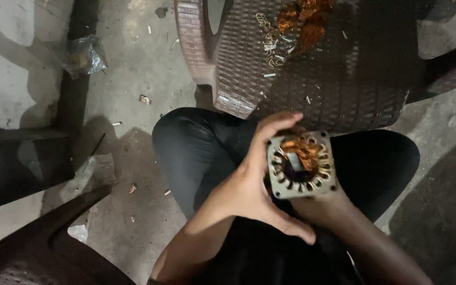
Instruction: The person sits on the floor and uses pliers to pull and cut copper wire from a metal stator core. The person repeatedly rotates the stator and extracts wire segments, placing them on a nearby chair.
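Around stator (302, 164), left hand (252, 182) cupped

I count one square motor stator (303, 164), two hands, left (249, 184) and right (320, 207), one brown woven stool (312, 89), one copper wire tangle (302, 21), one plastic bag (83, 55).

Dim overall, lit from above-left; grey concrete floor (133, 68) brightest. Deep shadow lower right and over brown woven plastic chair (344, 79). Slight softness, no glare.
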